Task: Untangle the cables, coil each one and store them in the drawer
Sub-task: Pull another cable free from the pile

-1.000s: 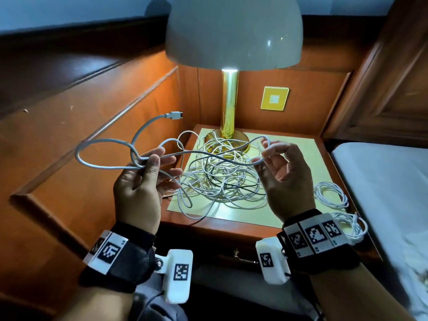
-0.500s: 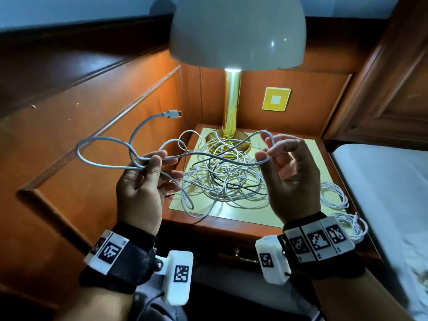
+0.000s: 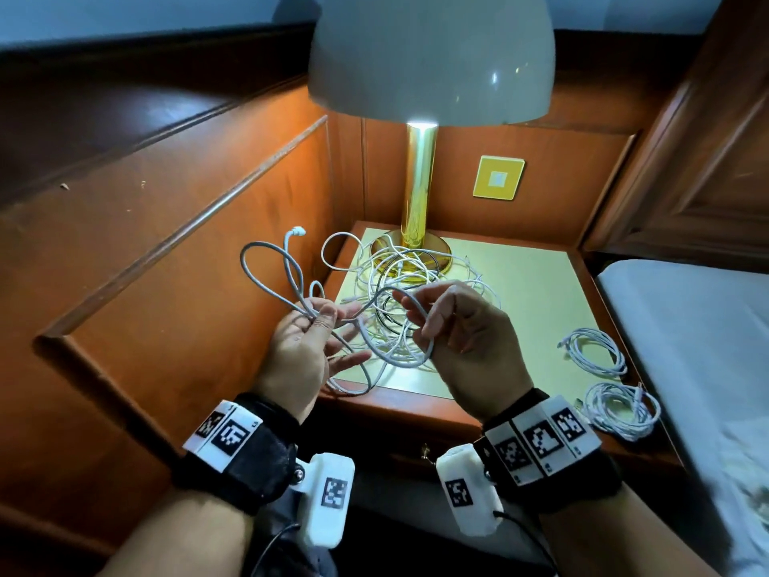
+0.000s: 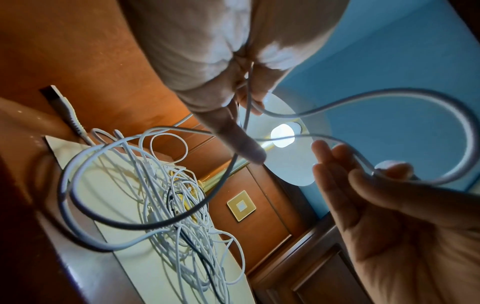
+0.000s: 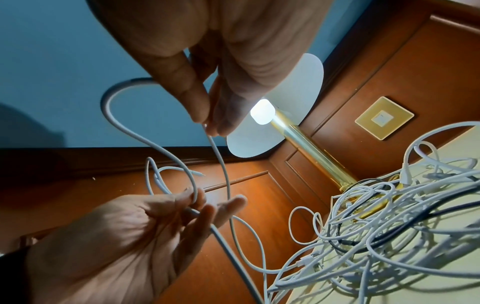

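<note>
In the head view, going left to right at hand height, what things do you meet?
Grey cable loops → left hand → tangled cable pile → right hand → two coiled white cables at the nightstand's right edge → bed.

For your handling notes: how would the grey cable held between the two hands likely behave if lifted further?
The grey cable probably stays floppy yet springy: it stands in open loops above the left hand. It likely weighs little, since the right hand holds it with a fingertip pinch. It may drag the tangle on the nightstand, where its lower part runs.
</note>
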